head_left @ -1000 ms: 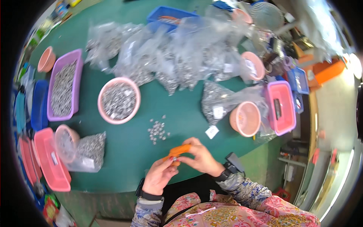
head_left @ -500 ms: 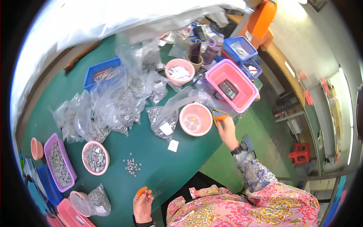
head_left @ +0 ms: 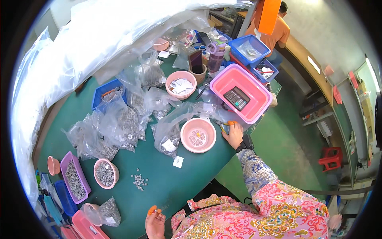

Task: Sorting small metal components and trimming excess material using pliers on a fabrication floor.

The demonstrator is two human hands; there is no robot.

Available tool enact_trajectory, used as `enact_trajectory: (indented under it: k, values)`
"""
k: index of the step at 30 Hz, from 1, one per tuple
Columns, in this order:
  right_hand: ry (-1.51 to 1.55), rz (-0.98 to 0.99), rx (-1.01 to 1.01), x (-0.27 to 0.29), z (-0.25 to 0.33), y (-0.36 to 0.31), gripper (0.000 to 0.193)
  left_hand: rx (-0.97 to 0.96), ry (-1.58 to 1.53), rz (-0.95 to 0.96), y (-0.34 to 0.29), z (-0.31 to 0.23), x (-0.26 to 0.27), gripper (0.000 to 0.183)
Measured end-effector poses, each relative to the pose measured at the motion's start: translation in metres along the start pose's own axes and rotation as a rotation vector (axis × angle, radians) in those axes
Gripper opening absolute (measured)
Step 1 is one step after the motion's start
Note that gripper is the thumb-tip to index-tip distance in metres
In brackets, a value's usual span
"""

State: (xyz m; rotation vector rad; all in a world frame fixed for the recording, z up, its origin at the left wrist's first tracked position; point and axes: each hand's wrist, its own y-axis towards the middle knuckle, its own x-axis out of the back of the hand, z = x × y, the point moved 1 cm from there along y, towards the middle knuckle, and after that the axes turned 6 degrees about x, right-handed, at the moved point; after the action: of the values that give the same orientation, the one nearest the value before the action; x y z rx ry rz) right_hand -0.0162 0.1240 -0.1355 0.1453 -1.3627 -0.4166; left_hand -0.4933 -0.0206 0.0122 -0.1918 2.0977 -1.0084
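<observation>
My right hand (head_left: 234, 136) is at the table's right edge, its fingers closed about a small yellow-handled tool (head_left: 223, 129); most of the tool is hidden. Just left of it stands a pink round bowl (head_left: 198, 137) with a patterned bottom and nothing in it. My left hand (head_left: 155, 223) hovers by the near edge, palm up, fingers loosely bent and apart, with nothing seen in them. Orange covers sit on a fingertip of each hand. Beyond the left hand lies a loose cluster of small metal parts (head_left: 139, 181).
Clear bags of metal parts (head_left: 123, 133) cover the table's middle. A pink basin (head_left: 262, 97) holds a calculator (head_left: 237, 98). At left are a purple tray (head_left: 86, 184) and a pink bowl (head_left: 115, 175) of parts. A person (head_left: 274, 34) is at the back right.
The whole view has shifted with my head. My right hand has slid a little farther along beside the pink bowl, still at the yellow-handled tool. Otherwise the table's things look unmoved.
</observation>
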Motion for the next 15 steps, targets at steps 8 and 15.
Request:
enact_trajectory:
  k: [8,15]
  values:
    - [0.054,0.068,0.243,0.038,0.023,0.004,0.038,-0.053,0.017,-0.080,0.009,0.007,0.000,0.027]
    - [-0.024,0.159,-0.101,0.001,0.005,-0.030,0.026,0.005,0.030,-0.085,0.018,0.014,-0.007,0.027]
